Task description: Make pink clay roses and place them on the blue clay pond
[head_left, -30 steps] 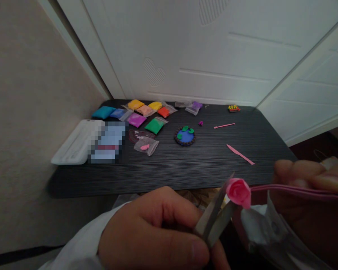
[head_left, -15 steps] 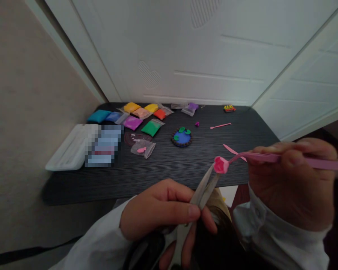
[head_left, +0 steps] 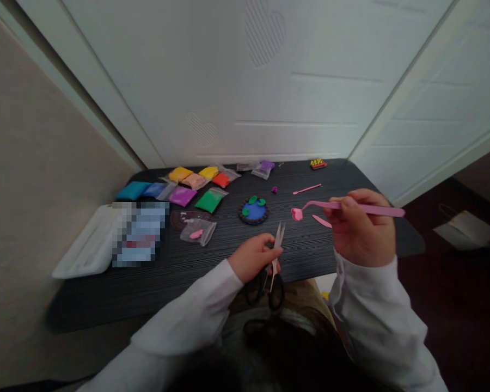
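Observation:
My left hand (head_left: 256,256) grips a pair of scissors (head_left: 276,264) near the pivot; the blades point up and away, slightly parted, and the black handles hang below. In my right hand (head_left: 361,228) are pink bent-tip tweezers (head_left: 367,208), held level. At their tip is a small pink clay flower (head_left: 296,214), in the air above the table and apart from the scissor blades. Beyond the left hand lies a round clay pond (head_left: 253,211), blue inside, with a brown rim and green leaves.
On the black table (head_left: 155,294) lie several bags of coloured clay, including a green one (head_left: 211,200), and a bag with a pink piece (head_left: 196,234). A white tray (head_left: 81,250) is at left. A pink stick tool (head_left: 307,189) and a pink clay knife (head_left: 322,221) lie at right.
The flower, held in the tweezers, has come away from the scissor tips. My hands are now farther apart and farther from the camera, and the view has shifted.

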Tool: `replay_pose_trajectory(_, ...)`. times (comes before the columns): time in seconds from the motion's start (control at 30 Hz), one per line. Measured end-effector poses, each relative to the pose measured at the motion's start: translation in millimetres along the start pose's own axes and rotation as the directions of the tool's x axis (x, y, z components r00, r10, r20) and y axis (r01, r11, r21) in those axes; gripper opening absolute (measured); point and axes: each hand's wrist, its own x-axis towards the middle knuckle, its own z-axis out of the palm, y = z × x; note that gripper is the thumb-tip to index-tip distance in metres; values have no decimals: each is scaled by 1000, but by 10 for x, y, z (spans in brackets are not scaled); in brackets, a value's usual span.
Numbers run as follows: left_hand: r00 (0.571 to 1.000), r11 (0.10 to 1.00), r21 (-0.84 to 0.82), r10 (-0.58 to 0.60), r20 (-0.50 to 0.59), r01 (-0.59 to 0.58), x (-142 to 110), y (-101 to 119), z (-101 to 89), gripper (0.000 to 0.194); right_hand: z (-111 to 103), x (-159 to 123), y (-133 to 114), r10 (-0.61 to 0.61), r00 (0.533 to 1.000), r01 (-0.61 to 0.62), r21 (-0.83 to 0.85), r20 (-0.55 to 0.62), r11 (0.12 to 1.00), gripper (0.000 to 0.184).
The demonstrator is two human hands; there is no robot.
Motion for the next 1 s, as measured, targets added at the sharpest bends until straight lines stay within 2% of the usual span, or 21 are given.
replay_pose_trajectory(0.13, 987, 994, 93, 67, -143, -54, 432, 49, 6, 20, -145, 227, 318, 12, 999, -12, -10, -49, 1000, 15)
replay_pose_trajectory(0.23, 956, 985, 122, 148, -254, -120, 575, 103, 41, 19, -263, 369, 527, 52, 995, -54, -30, -83, 998, 18)
replay_pose_trajectory(0.33, 912, 977, 91, 211, -351, -191, 574, 109, 95, 22, -347, 449, 633, 65, 994, -67, -26, -93, 997, 18)
replay_pose_trajectory(0.43, 875, 967, -8, 227, -429, -255, 481, 116, 146, 29, -360, 462, 631, 66, 994, -68, -14, -84, 998, 18)
replay_pose_trajectory(0.5, 864, 955, -100, 205, -460, -280, 401, 145, 170, 32, -316, 429, 587, 75, 995, -75, -1, -71, 997, 18)
replay_pose_trajectory(0.57, 880, 914, -275, 154, -449, -300, 329, 189, 185, 36, -233, 360, 528, 92, 995, -91, 24, -47, 996, 17)
replay_pose_trajectory(0.6, 901, 843, -437, 117, -418, -312, 300, 213, 189, 40, -181, 312, 501, 104, 994, -103, 38, -33, 994, 17)
replay_pose_trajectory(0.63, 924, 709, -629, 83, -373, -317, 277, 237, 191, 42, -127, 258, 479, 120, 993, -118, 51, -18, 992, 17)
replay_pose_trajectory(0.67, 944, 529, -791, 69, -321, -308, 260, 260, 192, 45, -75, 200, 465, 136, 991, -135, 62, -9, 989, 17)
replay_pose_trajectory(0.73, 963, 180, -948, 106, -246, -262, 242, 301, 193, 49, 14, 82, 463, 176, 984, -175, 85, -3, 981, 18)
replay_pose_trajectory(0.77, 961, 89, -964, 141, -236, -250, 240, 319, 192, 52, 46, 27, 474, 199, 980, -197, 94, -6, 976, 18)
replay_pose_trajectory(0.83, 949, 10, -969, 200, -242, -249, 240, 351, 191, 57, 85, -63, 508, 242, 970, -240, 101, -9, 965, 18)
replay_pose_trajectory(1.0, 930, -27, -953, 213, -300, -301, 216, 384, 179, 64, 72, -145, 555, 275, 961, -274, 90, -1, 958, 17)
